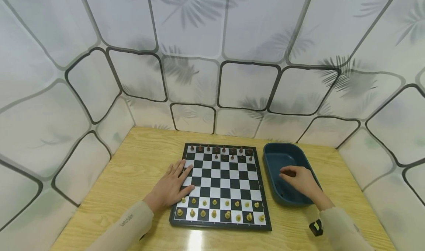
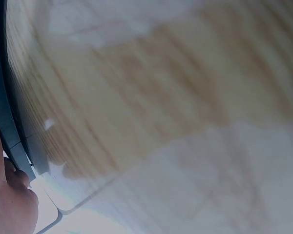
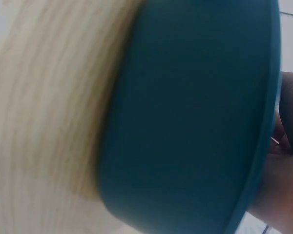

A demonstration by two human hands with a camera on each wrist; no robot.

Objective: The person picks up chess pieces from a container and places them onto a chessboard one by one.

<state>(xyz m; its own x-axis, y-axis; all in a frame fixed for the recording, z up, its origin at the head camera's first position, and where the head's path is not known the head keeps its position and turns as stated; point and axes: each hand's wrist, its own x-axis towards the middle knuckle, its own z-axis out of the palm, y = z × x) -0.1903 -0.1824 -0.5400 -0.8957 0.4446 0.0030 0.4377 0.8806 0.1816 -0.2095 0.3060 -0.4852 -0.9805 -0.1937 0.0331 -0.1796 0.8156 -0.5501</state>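
A black-and-white chessboard [image 1: 216,173] lies on the table, with dark red chess pieces [image 1: 224,149] at its far side and yellow ones [image 1: 214,213] at its near side. My left hand [image 1: 169,186] rests with fingers spread on the board's left edge. The thumb points inward, just above the yellow front row. To the right, my right hand [image 1: 300,179] is over the blue basin [image 1: 270,170], its fingers bent toward the thumb; whether a piece is between them I cannot tell. In the right wrist view, the basin's wall [image 3: 185,122] partly hides that hand [image 3: 283,185].
Inside the basin, toward its near end, is a small dark thing [image 1: 282,195]. A black object with a yellow-green mark [image 1: 316,227] is by the right wrist. Patterned curtains [image 1: 192,81] enclose the wooden table [image 1: 132,166] at the back and sides.
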